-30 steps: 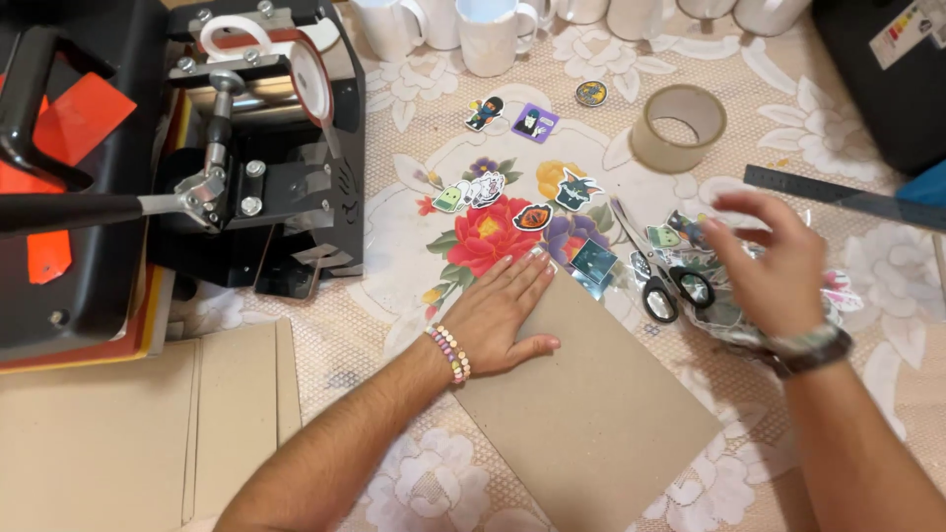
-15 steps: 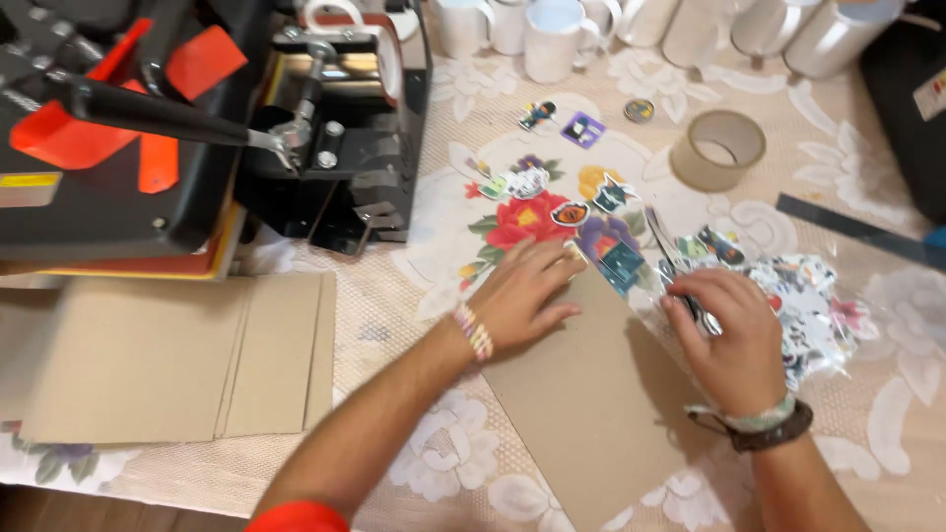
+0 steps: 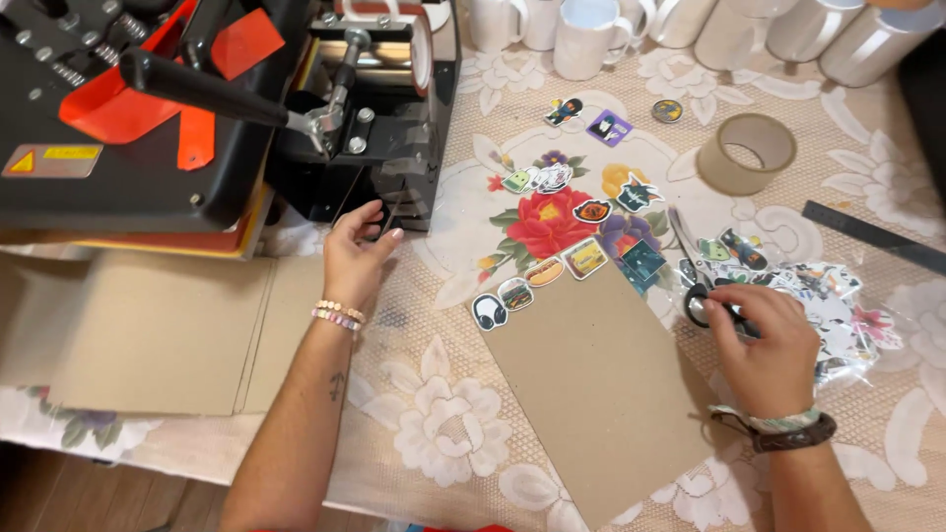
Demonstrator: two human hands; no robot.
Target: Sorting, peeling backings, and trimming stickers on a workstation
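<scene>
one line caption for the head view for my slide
Left hand by the heat press, right hand on scissors beside stickers.

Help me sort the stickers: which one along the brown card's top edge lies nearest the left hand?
The headphones sticker, black and white, at the card's upper left corner. The others sit farther right, away from the left hand.

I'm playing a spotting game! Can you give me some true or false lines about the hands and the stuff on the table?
1. The right hand is on the scissors. True.
2. The left hand lies flat on the cardboard. False: it is by the black press, off the cardboard.
3. The tape roll is on the cardboard. False: it sits on the tablecloth, apart.
4. White mugs stand along the far edge. True.
</scene>
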